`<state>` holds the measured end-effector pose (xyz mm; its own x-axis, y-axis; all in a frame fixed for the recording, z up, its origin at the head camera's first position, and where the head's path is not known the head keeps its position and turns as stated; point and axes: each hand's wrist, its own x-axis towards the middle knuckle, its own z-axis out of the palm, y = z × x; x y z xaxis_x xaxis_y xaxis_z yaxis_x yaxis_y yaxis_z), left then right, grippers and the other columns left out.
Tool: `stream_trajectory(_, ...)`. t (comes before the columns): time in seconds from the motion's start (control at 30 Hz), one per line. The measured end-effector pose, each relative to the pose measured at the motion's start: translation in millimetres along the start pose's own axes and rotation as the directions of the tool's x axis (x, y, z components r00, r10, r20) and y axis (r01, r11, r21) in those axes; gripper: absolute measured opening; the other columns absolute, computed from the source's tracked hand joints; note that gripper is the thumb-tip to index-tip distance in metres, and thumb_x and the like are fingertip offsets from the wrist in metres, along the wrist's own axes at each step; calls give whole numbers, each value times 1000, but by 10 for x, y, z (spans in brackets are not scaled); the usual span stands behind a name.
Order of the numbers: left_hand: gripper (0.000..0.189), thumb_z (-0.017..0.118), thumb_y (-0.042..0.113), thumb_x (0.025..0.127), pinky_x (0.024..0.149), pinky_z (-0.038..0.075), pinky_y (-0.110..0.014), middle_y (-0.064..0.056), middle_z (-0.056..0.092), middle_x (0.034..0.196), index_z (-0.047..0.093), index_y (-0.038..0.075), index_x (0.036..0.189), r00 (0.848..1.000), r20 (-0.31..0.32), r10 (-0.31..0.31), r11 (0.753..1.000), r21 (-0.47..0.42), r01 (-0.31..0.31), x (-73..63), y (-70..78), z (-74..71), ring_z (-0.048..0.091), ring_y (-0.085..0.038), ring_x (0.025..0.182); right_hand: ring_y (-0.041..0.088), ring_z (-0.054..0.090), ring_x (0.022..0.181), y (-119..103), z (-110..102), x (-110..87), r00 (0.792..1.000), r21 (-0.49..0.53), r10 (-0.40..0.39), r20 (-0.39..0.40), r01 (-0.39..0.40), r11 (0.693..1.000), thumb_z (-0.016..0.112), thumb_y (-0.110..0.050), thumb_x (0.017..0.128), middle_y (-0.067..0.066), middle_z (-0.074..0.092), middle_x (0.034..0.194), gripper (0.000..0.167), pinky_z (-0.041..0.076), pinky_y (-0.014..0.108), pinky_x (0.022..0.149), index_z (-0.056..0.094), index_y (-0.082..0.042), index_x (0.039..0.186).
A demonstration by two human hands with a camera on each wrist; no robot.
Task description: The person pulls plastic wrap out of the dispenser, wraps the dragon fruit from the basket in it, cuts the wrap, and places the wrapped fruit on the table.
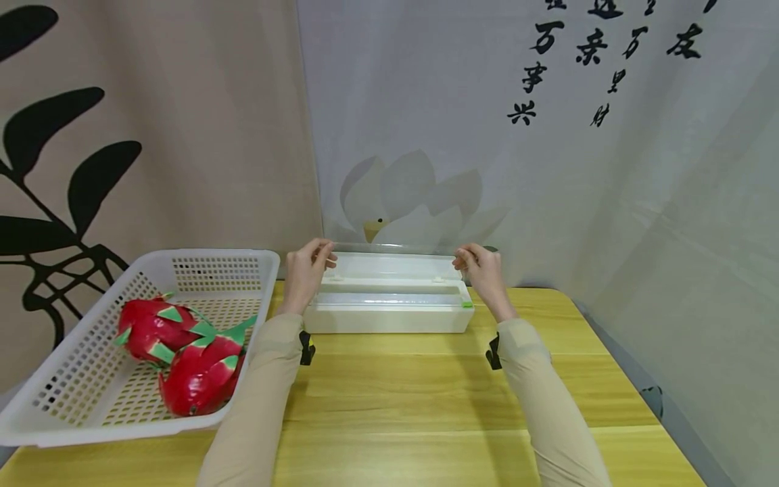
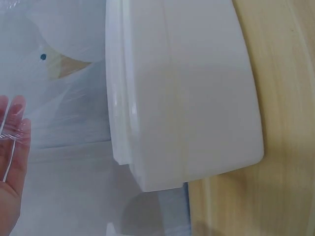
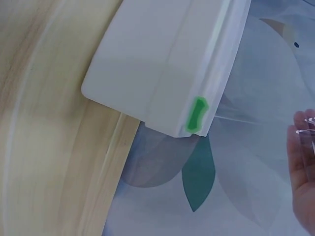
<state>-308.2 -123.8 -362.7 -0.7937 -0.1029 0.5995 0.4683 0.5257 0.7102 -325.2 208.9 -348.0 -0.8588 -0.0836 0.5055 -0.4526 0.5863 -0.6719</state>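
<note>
A sheet of clear cling film (image 1: 395, 249) stretches between the two hands above a white cling film dispenser (image 1: 389, 320). My left hand (image 1: 306, 274) pinches the film's left end, and film lies across its fingertips (image 2: 18, 105) in the left wrist view. At the other end my right hand (image 1: 485, 272) pinches the film, its fingers seen at the edge of the right wrist view. With its lid (image 1: 395, 266) raised, the dispenser shows a film roll (image 1: 389, 298) inside. On its right end sits a green cutter slider (image 3: 198, 114).
Left of the arms, a white perforated basket (image 1: 122, 431) holds two red dragon fruits (image 1: 203, 375) with green scales. Everything stands on a wooden table (image 1: 402, 412). Behind it hangs a printed curtain (image 1: 414, 122), close to the dispenser's back.
</note>
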Motion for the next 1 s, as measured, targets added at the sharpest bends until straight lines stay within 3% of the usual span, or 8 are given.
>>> stream_trajectory(0.13,28,54,21,97,57,55,-23,-18,72,82,68,-2,103,1000,-5,17,1000,-4,-17,27,32,-11,71,-28,67,32,69,75,-44,-22,13,1000,-4,-7,-21,7,1000,50,-14,98,22,70,83,24,59,42,69,66,5,97)
stream_trajectory(0.33,27,54,21,96,55,50,-14,-18,72,82,68,-1,103,1000,-9,19,1000,-3,-19,58,81,-28,70,-29,68,35,68,71,-71,-48,33,997,6,-39,-62,40,999,52,-11,96,24,70,81,23,58,43,65,66,8,96)
stream_trajectory(0.6,26,53,22,96,56,47,-9,-17,71,81,68,1,101,1000,-6,9,1000,-15,-9,77,170,-79,70,-28,69,29,69,72,-94,-86,43,998,-25,-37,-58,35,999,51,-19,97,20,71,81,27,59,38,66,67,3,98)
stream_trajectory(1.0,26,54,21,96,55,48,-14,-15,71,76,69,0,98,995,-46,91,996,14,-90,137,220,-106,68,-27,63,32,69,67,-161,-145,102,992,-1,-77,-98,77,997,53,-16,96,22,70,76,25,59,31,62,67,5,92)
